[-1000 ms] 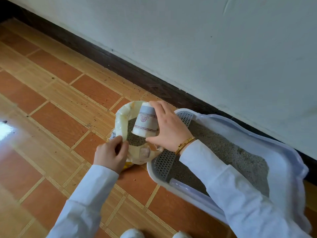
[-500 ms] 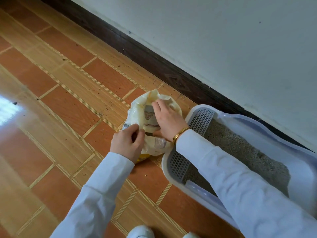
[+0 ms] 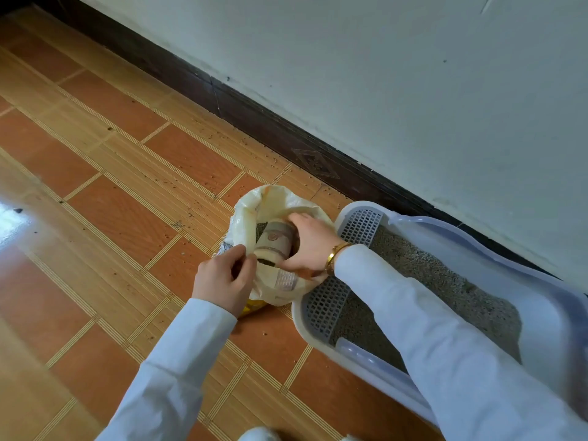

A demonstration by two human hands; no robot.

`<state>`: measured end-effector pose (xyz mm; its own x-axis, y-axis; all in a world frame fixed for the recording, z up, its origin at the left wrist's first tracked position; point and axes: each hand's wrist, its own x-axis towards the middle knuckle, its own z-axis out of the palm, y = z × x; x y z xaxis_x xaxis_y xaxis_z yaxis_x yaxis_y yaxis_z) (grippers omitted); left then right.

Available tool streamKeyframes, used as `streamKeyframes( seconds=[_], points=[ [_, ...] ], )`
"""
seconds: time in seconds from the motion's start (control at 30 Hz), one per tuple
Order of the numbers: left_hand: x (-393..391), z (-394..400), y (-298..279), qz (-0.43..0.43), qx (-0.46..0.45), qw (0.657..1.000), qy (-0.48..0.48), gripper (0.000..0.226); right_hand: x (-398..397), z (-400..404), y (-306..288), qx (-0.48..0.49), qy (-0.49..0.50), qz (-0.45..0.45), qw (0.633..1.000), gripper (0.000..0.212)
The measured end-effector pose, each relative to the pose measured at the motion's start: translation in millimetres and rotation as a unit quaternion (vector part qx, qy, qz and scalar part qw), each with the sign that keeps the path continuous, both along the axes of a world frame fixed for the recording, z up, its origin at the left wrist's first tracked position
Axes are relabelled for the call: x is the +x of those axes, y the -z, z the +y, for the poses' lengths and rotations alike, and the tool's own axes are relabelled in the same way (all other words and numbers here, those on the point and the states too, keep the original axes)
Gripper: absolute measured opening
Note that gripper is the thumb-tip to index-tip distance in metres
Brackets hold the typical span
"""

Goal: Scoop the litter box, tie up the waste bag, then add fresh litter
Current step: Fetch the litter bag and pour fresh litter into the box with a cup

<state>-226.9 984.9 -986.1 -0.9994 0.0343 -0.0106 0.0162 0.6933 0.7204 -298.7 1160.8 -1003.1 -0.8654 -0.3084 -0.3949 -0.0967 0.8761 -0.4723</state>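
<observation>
Plastic: one bag (image 3: 254, 214), one cup (image 3: 275, 241).

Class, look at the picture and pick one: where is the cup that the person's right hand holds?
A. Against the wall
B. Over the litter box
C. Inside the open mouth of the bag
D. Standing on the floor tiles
C: the right hand grips the cup down inside the open bag, whose edge the left hand pinches, beside the litter box.

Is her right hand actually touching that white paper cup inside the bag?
Touching. The head view shows the right hand with fingers wrapped round the white paper cup inside the pale plastic bag.
</observation>
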Motion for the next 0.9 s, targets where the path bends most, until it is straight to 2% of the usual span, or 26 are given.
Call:
streamKeyframes(
  seconds=[0.07, 0.17, 0.23, 0.4, 0.5, 0.6, 0.67, 0.77, 0.9],
  points=[
    [2, 0, -1, 0.003, 0.000, 1.000, -0.001, 0.035, 3, 10, -8, -0.063, 0.051, -0.031, 0.996, 0.097],
    [4, 0, -2, 0.004, -0.003, 1.000, -0.008, 0.035, 11, 27, -21, -0.195, 0.137, -0.091, 0.967, 0.094],
    [4, 1, -3, 0.001, -0.005, 1.000, -0.011, 0.035, 20, 41, -30, -0.242, 0.163, -0.118, 0.949, 0.097],
    [6, 5, -4, 0.001, -0.016, 1.000, -0.010, 0.035, 48, 80, -51, -0.325, 0.191, -0.112, 0.920, 0.069],
    [7, 7, -3, -0.002, -0.027, 1.000, -0.015, 0.031, 67, 111, -60, -0.344, 0.240, -0.070, 0.905, 0.079],
    [8, 11, -3, -0.001, -0.034, 0.999, -0.008, 0.030, 85, 141, -59, -0.344, 0.299, -0.018, 0.890, 0.089],
    [8, 14, -3, 0.001, -0.034, 0.999, -0.004, 0.034, 95, 157, -56, -0.317, 0.306, 0.004, 0.898, 0.083],
    [8, 16, -4, 0.001, -0.036, 0.999, -0.004, 0.035, 107, 173, -52, -0.283, 0.284, -0.021, 0.916, 0.076],
    [9, 18, -4, -0.006, -0.042, 0.999, -0.020, 0.030, 117, 183, -45, -0.172, 0.285, 0.030, 0.943, 0.102]
  ],
)
